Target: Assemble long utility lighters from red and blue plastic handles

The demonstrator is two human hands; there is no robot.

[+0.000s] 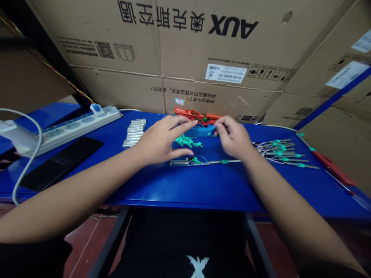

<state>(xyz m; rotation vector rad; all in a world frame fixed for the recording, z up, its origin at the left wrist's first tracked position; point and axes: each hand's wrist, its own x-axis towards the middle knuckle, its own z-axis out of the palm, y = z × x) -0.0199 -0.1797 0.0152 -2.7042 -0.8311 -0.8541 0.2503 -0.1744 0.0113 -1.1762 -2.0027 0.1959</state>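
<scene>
My left hand [165, 141] hovers above the blue table, fingers spread apart and nothing in them. Beneath its fingertips lies a small pile of green plastic pieces [188, 142]. My right hand [235, 138] is closed in a pinch on a small green plastic piece [209, 133]. Between the hands and nearer me lies an assembly [188, 162] with a clear body, a blue wire and a thin metal rod bearing a green sleeve. Orange-red plastic shells [189, 113] sit behind the hands, beside a blue surface that is partly hidden.
Clear tube-like parts [135, 133] are lined up at left. Several wired metal rods with green sleeves [279, 152] lie at right, near a red-handled tool [333, 168]. A power strip [74, 129] and black phone [62, 162] occupy the left. Cardboard [185, 50] walls the back.
</scene>
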